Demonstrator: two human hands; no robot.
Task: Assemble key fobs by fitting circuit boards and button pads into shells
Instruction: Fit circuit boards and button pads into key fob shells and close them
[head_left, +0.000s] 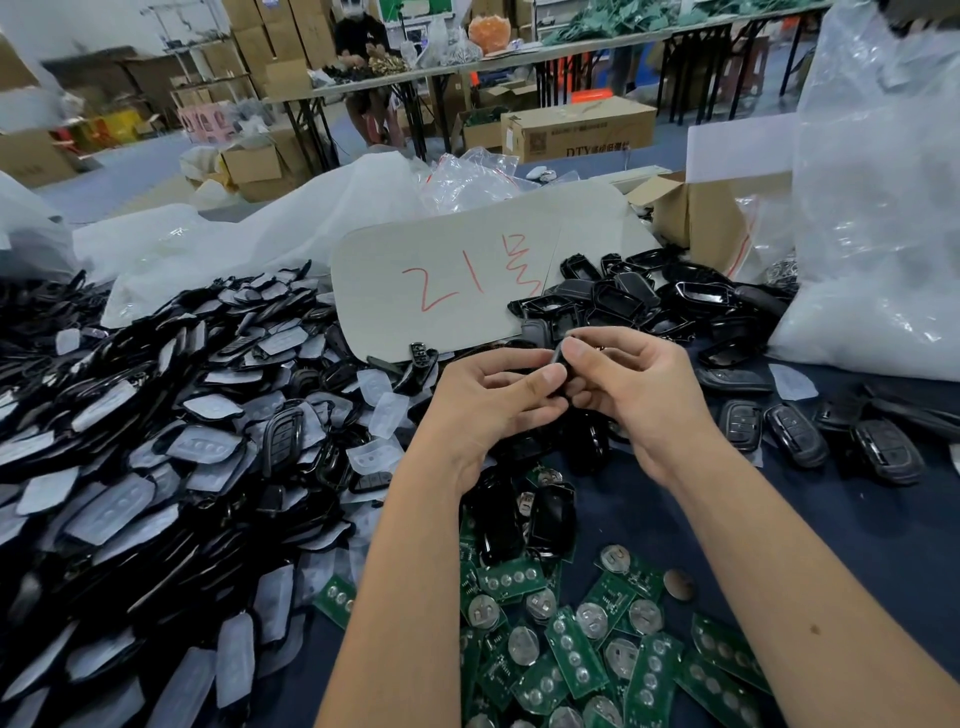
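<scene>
Both my hands hold one black key fob shell (562, 375) above the table's middle. My left hand (493, 402) grips it from the left with the thumb on top. My right hand (631, 387) pinches it from the right, thumb pressed on its upper edge. Most of the shell is hidden by my fingers. Green circuit boards (576, 654) with round battery clips lie in a heap below my hands. A large pile of black shells with translucent button pads (156, 467) fills the left side.
Empty black shell halves (639, 299) are heaped behind my hands beside a grey card (441, 280) with red writing. Closed fobs (795, 431) lie in a row at the right. Plastic bags (872, 208) and a cardboard box (696, 218) stand behind them.
</scene>
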